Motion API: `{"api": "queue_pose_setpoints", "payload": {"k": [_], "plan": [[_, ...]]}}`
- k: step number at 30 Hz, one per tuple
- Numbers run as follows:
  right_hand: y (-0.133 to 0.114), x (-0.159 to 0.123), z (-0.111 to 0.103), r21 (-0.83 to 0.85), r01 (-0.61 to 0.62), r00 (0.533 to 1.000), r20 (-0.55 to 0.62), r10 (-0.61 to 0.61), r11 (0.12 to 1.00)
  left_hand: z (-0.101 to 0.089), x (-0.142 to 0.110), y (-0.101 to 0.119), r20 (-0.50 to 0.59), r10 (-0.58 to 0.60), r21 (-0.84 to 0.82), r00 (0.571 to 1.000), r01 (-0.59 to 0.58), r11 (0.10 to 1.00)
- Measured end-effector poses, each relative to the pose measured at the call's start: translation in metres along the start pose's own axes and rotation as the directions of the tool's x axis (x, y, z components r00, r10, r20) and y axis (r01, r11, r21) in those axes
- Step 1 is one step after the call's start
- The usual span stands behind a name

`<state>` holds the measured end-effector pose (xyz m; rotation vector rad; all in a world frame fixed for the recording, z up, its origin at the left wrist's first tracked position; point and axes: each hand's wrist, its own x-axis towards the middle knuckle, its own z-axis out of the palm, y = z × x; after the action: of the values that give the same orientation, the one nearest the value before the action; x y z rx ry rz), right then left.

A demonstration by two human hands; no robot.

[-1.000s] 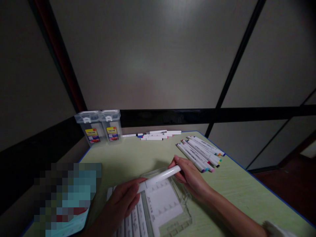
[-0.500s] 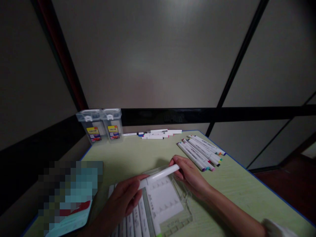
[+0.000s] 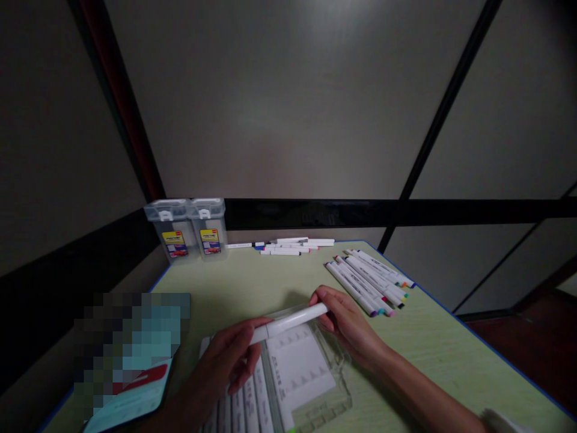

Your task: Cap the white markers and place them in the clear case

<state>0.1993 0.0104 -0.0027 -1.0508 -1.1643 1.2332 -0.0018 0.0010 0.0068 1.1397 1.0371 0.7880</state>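
A white marker [image 3: 293,320] is held between my two hands, tilted slightly up to the right. My left hand [image 3: 234,355] pinches its left end, and my right hand [image 3: 340,316] grips the right end with the fingertips. Below it on the table lies a clear plastic case [image 3: 331,415] with a printed white card [image 3: 300,364] in it. Several white markers [image 3: 252,400] lie side by side at the left of the case, partly covered by my left hand and forearm.
Loose markers with coloured ends [image 3: 367,279] lie at the table's right. More markers [image 3: 288,245] lie along the back edge. Two clear lidded boxes [image 3: 211,231] stand at the back left. A phone-like device [image 3: 135,391], partly pixelated, is at the left. A wall panel [image 3: 279,120] rises behind the table [image 3: 451,361].
The view has shifted slightly. Both hands keep the same hold on the marker, with hardly any movement.
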Motion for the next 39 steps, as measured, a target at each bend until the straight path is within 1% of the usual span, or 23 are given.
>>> {"api": "queue_pose_setpoints", "payload": {"k": [4, 7, 12, 15, 20, 27, 30, 35, 39], "plan": [[0.002, 0.000, 0.000, 0.004, -0.015, 1.000, 0.002, 0.015, 1.000, -0.001, 0.001, 0.000, 0.012, -0.020, -0.022, 1.000, 0.020, 1.000], [0.004, 0.000, 0.000, 0.010, -0.022, 1.000, -0.002, 0.022, 1.000, -0.003, 0.002, -0.002, 0.044, -0.031, -0.033, 0.999, 0.032, 0.999], [0.006, 0.000, 0.000, 0.026, -0.008, 1.000, -0.005, 0.008, 1.000, -0.007, 0.005, -0.006, 0.078, 0.021, -0.037, 0.997, -0.018, 0.999], [0.006, 0.000, 0.001, 0.041, -0.006, 1.000, 0.003, 0.006, 0.999, -0.008, 0.006, -0.009, 0.097, 0.031, -0.052, 0.995, -0.026, 0.998], [0.007, 0.000, 0.002, 0.055, -0.015, 1.000, -0.003, 0.015, 0.998, -0.009, 0.005, -0.011, 0.089, 0.044, -0.080, 0.995, -0.037, 0.996], [0.007, 0.001, 0.002, 0.065, -0.010, 1.000, -0.017, 0.011, 0.998, -0.009, 0.007, -0.012, 0.124, 0.084, -0.135, 0.989, -0.067, 0.989], [0.007, 0.001, 0.003, 0.085, -0.026, 0.999, -0.017, 0.027, 0.996, -0.009, 0.008, -0.013, 0.136, 0.084, -0.153, 0.987, -0.063, 0.986], [0.005, 0.000, 0.004, 0.105, -0.050, 0.999, -0.013, 0.052, 0.993, -0.009, 0.008, -0.011, 0.122, 0.076, -0.132, 0.990, -0.060, 0.989], [0.006, 0.000, 0.004, 0.102, -0.039, 0.999, -0.010, 0.041, 0.994, -0.007, 0.006, -0.007, 0.106, 0.087, -0.116, 0.991, -0.074, 0.990]]}}
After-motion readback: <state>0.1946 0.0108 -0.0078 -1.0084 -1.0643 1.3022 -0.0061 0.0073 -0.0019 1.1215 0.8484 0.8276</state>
